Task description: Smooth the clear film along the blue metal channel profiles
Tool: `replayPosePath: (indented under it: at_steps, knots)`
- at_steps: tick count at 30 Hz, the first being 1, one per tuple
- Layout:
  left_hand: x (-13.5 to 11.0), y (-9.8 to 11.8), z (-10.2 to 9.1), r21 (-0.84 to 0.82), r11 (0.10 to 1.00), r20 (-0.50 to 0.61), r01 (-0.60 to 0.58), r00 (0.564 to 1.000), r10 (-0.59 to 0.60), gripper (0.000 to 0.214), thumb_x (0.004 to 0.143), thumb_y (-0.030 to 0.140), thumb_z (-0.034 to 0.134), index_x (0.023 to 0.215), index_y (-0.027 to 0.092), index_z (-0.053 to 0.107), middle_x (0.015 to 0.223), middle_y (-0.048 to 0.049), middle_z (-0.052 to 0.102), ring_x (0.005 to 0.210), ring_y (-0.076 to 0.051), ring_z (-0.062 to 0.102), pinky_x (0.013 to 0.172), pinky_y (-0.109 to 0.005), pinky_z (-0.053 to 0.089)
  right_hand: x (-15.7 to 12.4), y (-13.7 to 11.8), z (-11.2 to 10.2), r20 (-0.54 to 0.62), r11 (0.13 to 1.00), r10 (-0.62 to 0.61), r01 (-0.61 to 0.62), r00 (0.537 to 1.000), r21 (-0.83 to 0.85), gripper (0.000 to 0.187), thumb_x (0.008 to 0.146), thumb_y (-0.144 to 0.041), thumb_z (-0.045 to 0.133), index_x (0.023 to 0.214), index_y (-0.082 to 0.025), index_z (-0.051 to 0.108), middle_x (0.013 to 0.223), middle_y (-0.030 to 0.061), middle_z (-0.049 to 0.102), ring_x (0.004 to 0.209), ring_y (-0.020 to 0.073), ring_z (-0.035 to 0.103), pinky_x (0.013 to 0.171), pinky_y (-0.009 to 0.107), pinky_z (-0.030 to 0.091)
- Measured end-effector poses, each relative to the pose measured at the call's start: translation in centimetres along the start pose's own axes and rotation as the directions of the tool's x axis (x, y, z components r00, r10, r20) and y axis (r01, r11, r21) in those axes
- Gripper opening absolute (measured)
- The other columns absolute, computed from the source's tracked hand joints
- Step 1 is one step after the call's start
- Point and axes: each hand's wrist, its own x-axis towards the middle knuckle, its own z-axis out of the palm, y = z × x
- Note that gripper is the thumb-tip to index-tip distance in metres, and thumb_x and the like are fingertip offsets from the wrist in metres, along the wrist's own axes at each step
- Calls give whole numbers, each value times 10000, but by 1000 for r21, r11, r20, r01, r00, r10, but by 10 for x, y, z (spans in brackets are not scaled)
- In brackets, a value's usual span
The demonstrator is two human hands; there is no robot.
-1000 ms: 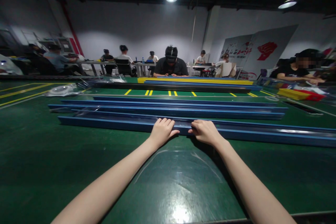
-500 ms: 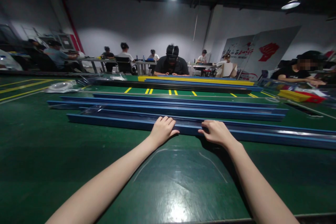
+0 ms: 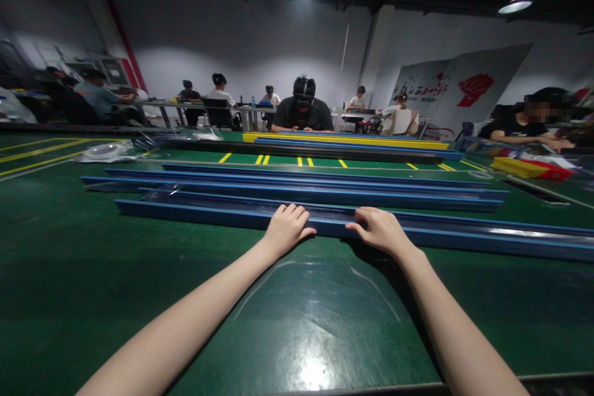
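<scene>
Both hands grip the nearest blue channel [image 3: 195,215] at frame centre: left hand [image 3: 286,229] unmoved, right hand [image 3: 381,230] slid right since 1 s ago, fingers curled over its edge; channel shifted right.

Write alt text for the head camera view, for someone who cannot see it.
Two bare hands, left hand and right hand, rest side by side on the nearest long blue rail, which lies across a green table. More blue rails lie behind it, and people sit working at tables beyond.
</scene>
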Motion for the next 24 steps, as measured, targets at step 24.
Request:
replayPosePath:
  at_steps: [24]
  knots:
    - [-1, 0, 0, -6, 1000, 12, 4, 1000, -4, 361, 798, 502, 443, 829, 153, 532, 878, -54, 608, 825, -191, 514, 680, -308, 317, 2, -16, 7, 104, 994, -107, 108, 989, -8, 310, 832, -427, 389, 932, -188, 559, 1007, 72, 590, 931, 182, 537, 701, 250, 375]
